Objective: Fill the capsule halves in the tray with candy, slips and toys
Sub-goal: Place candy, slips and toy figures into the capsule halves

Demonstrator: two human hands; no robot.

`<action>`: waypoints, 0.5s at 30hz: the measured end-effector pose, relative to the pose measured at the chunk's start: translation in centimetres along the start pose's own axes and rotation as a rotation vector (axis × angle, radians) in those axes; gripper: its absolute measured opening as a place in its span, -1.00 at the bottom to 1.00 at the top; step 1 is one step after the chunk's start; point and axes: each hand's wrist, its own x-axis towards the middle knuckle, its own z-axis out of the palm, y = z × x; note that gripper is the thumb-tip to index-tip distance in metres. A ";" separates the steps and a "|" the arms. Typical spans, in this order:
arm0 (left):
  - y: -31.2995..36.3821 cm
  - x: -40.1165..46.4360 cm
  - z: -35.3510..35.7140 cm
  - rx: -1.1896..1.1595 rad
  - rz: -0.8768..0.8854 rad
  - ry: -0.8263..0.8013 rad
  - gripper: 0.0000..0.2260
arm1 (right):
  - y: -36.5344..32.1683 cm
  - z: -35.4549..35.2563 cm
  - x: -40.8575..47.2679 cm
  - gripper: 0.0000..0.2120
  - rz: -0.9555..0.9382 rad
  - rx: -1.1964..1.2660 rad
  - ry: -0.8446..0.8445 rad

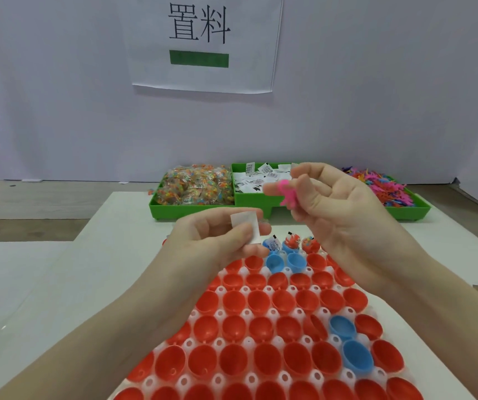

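White tabletop (44, 269) fills the lower half of the frame, and on it, nearest me, sits my white tray (284, 379) packed with red capsule halves (237, 357), a few blue ones (357, 356) among them at lower right. At the tray's far edge, mid-frame, three halves (289, 243) already hold slips and bits of colour.

Above that row my left hand (212, 238) pinches a white paper slip (246, 226) between thumb and fingers. Just right of it and a little higher, my right hand (339, 203) curls its fingers round a pink toy (285, 193).

Beyond the hands stand green bins (249, 202): wrapped candy (194, 184) on the left, slips (261, 177) in the middle, coloured toys (388, 187) on the right. Farthest back, a paper sign (203, 43) hangs on the pale wall (58, 96) at upper centre.
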 end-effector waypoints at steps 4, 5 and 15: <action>0.2 -0.6 0.0 0.028 0.027 0.002 -0.88 | -0.2 0.0 -0.4 -0.83 -0.035 -0.087 -0.006; 0.3 -0.7 0.0 0.030 0.036 0.004 -0.86 | -0.3 0.0 -0.5 -0.84 -0.052 -0.139 -0.008; 2.0 -0.3 -1.5 0.245 0.102 -0.020 -0.85 | -2.6 1.8 -0.1 -0.66 -0.347 -0.877 -0.162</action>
